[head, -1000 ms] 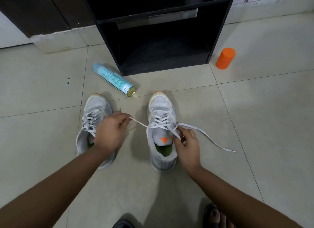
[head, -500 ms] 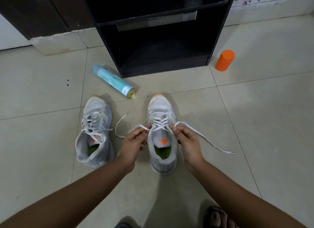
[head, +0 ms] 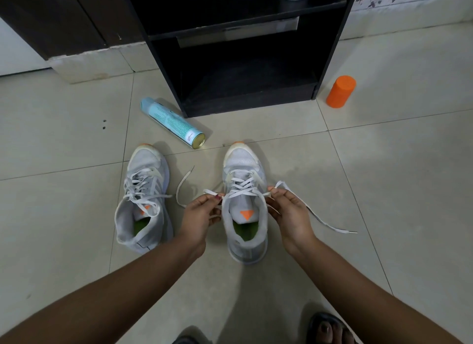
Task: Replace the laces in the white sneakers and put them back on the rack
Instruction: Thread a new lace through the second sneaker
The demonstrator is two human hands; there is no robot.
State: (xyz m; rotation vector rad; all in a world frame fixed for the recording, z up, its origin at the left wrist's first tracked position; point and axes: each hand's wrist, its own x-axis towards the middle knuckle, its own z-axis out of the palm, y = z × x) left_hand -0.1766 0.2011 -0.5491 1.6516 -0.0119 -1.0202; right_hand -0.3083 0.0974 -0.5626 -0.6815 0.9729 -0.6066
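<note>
With the right white sneaker (head: 243, 162) seemingly laced to the top, the left hand (head: 202, 213) and right hand (head: 289, 213) each pinch one end of its lace (head: 330, 225), so crossing them into a knot probably comes next.

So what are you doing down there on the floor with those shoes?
A person is lacing a white sneaker on the tiled floor. The left hand and the right hand each pinch one side of its lace near the top eyelets, and the loose ends trail on the tiles. The other sneaker stands beside it with a lace threaded through. Neither is on the black rack yet. A blue spray can lies nearby.
</note>
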